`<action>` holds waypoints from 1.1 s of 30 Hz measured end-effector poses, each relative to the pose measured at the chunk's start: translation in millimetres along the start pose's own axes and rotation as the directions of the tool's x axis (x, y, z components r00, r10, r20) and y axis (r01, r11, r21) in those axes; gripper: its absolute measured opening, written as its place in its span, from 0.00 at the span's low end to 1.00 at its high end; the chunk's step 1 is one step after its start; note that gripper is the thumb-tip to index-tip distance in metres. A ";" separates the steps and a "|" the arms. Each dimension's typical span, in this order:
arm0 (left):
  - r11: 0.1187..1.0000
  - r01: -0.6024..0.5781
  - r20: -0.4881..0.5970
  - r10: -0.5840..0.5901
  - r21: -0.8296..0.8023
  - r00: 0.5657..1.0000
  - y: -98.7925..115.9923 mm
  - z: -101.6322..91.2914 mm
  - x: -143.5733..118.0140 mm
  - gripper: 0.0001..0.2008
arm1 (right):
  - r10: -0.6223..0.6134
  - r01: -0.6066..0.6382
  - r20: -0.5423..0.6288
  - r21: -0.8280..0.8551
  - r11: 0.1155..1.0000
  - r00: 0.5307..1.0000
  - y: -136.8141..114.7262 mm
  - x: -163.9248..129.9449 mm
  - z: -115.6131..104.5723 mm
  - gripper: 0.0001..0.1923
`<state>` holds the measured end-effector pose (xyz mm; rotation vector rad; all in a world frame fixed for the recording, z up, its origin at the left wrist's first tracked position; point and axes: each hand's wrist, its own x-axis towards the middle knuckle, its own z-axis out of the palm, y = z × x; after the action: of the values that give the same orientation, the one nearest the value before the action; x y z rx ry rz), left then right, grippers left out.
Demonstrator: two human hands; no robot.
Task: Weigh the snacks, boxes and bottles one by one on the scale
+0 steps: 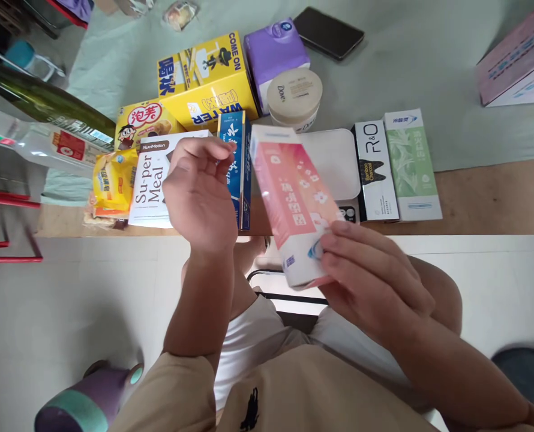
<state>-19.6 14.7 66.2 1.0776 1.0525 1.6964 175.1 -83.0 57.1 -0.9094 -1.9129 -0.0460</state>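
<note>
A pink and white carton (285,198) with flower prints is tilted in the air above the table's front edge. My right hand (375,276) grips its lower right end, fingers on top and the thumb hidden. Loosely curled and holding nothing visible, my left hand (204,192) hovers over a white "Su-per Meal" box (152,180). Just beside its fingertips stands a blue box (234,129). Behind the carton lies a white flat object (332,162), partly covered by it. A lidded Dove tub (294,96) sits further back.
A yellow "Water" box (208,84), purple tissue pack (276,54) and black phone (329,31) lie farther back. White R&O (377,174) and green (413,165) boxes stand right, a pink box (516,60) far right. Bottles (46,108) and yellow snack packs (114,180) crowd the left.
</note>
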 end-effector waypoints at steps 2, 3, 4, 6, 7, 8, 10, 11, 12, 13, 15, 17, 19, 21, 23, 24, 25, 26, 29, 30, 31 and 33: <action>1.000 0.007 0.073 -0.009 0.024 0.997 -3.8 2.9 -4.3 0.17 | 0.018 -0.021 -0.040 -0.073 0.997 0.999 6.9 -0.5 -1.9 0.16; 0.999 0.022 0.124 -0.026 0.039 0.992 -6.9 4.7 -6.8 0.17 | 0.029 -0.038 -0.082 -0.109 0.993 0.996 11.0 -1.2 -0.6 0.17; 0.998 0.036 0.174 -0.045 0.053 0.984 -10.7 6.6 -9.5 0.18 | 0.034 -0.052 -0.125 -0.139 0.989 0.992 15.3 -2.1 1.8 0.18; 0.996 0.057 0.259 -0.074 0.072 0.963 -19.2 10.3 -15.2 0.18 | 0.054 -0.085 -0.171 -0.179 0.980 0.984 23.2 -4.8 7.9 0.20; 0.994 0.070 0.297 -0.091 0.082 0.951 -23.4 11.8 -18.0 0.19 | 0.067 -0.100 -0.172 -0.190 0.977 0.983 26.5 -6.4 10.8 0.21; 0.991 0.088 0.346 -0.118 0.101 0.931 -27.1 12.9 -20.6 0.19 | 0.078 -0.108 -0.157 -0.193 0.975 0.984 29.2 -8.0 13.3 0.21; 0.981 0.117 0.449 -0.175 0.153 0.876 -32.8 13.9 -24.7 0.19 | 0.101 -0.123 -0.121 -0.190 0.974 0.988 32.6 -10.7 17.2 0.21; 0.975 0.124 0.486 -0.201 0.185 0.851 -34.7 13.8 -26.2 0.19 | 0.115 -0.133 -0.102 -0.190 0.973 0.988 33.5 -11.7 18.8 0.21; 0.968 0.126 0.505 -0.223 0.218 0.834 -36.0 13.4 -27.3 0.19 | 0.131 -0.145 -0.082 -0.195 0.970 0.988 33.9 -12.5 20.3 0.20; 0.961 0.128 0.511 -0.240 0.244 0.826 -36.7 12.9 -28.1 0.20 | 0.150 -0.160 -0.061 -0.206 0.965 0.987 34.1 -13.2 21.7 0.19; 0.954 0.148 0.504 -0.266 0.263 0.822 -36.9 11.8 -29.2 0.20 | 0.174 -0.177 -0.036 -0.241 0.954 0.984 34.3 -14.5 24.7 0.18; 0.953 0.181 0.508 -0.284 0.243 0.813 -35.8 11.1 -30.7 0.21 | 0.186 -0.187 -0.027 -0.267 0.946 0.982 34.6 -16.1 27.7 0.16; 0.954 0.201 0.517 -0.291 0.224 0.805 -33.9 10.8 -32.8 0.21 | 0.194 -0.197 -0.037 -0.266 0.944 0.980 35.2 -18.3 30.4 0.16; 0.947 0.210 0.515 -0.309 0.242 0.799 -32.3 10.6 -34.7 0.22 | 0.210 -0.208 -0.017 -0.240 0.948 0.978 36.4 -20.5 32.3 0.16; 0.941 0.211 0.518 -0.323 0.265 0.792 -31.8 9.8 -35.0 0.22 | 0.214 -0.200 0.051 -0.201 0.959 0.975 39.5 -22.1 32.7 0.18; 0.941 0.204 0.515 -0.321 0.271 0.795 -31.7 9.1 -34.3 0.23 | 0.214 -0.197 0.081 -0.181 0.964 0.973 42.1 -22.5 32.1 0.19; 0.944 0.184 0.503 -0.304 0.273 0.809 -31.5 8.2 -33.1 0.23 | 0.212 -0.196 0.092 -0.163 0.967 0.973 45.5 -22.6 30.8 0.19; 0.947 0.159 0.484 -0.281 0.278 0.828 -30.9 7.3 -31.5 0.24 | 0.208 -0.196 0.074 -0.147 0.970 0.975 49.5 -22.4 29.0 0.18; 0.943 0.091 0.408 -0.224 0.320 0.885 -26.2 4.6 -25.8 0.23 | 0.215 -0.224 -0.081 -0.134 0.965 0.973 63.0 -21.0 21.6 0.15; 0.937 0.083 0.392 -0.221 0.340 0.893 -24.1 4.0 -24.2 0.23 | 0.221 -0.238 -0.125 -0.139 0.961 0.967 66.6 -20.4 19.2 0.14; 0.929 0.080 0.383 -0.226 0.361 0.896 -22.1 3.5 -22.9 0.23 | 0.233 -0.255 -0.148 -0.148 0.956 0.961 69.1 -19.9 17.2 0.13; 0.913 0.080 0.379 -0.244 0.399 0.893 -19.9 2.7 -21.3 0.24 | 0.265 -0.288 -0.140 -0.186 0.939 0.954 71.0 -18.8 14.5 0.11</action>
<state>-7.1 1.1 43.5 1.4736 1.1648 1.0736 211.8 -37.0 10.9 -1.2820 -1.6803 -0.1255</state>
